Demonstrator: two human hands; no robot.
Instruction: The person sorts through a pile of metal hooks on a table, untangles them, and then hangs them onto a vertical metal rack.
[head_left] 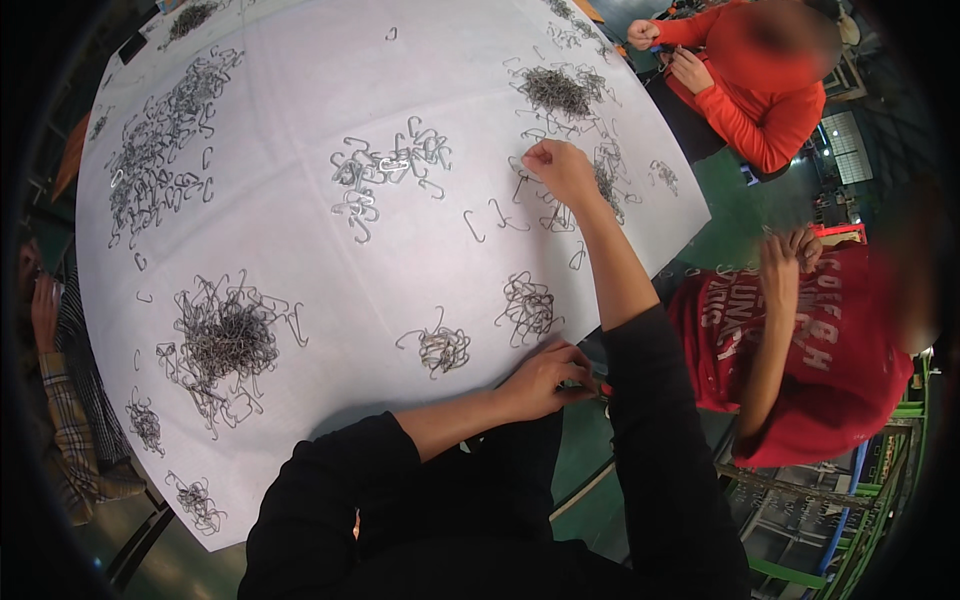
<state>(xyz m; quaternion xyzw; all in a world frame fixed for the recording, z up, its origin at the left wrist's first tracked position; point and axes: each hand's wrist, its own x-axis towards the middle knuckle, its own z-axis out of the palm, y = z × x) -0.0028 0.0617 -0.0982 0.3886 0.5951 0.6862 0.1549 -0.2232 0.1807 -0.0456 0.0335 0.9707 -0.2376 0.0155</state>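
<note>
My right hand (563, 170) reaches over the white-covered table (300, 110) with thumb and fingers pinched together. Thin bent-wire metal hooks (520, 185) lie right by its fingertips; whether one is between them is too small to tell. My left hand (545, 381) is at the table's near edge, fingers curled inward, and what they hold, if anything, is hidden. Just beyond it lies a small heap of hooks (527, 308), with another small heap (443, 348) to its left. A few single hooks (474, 227) lie apart, left of my right forearm.
Larger hook piles lie at the near left (228, 340), far left (165, 150), centre (395, 165) and far right (558, 90). Two people in red tops (750, 110) (800, 360) sit along the right side. A plaid sleeve (70, 420) shows at the left edge.
</note>
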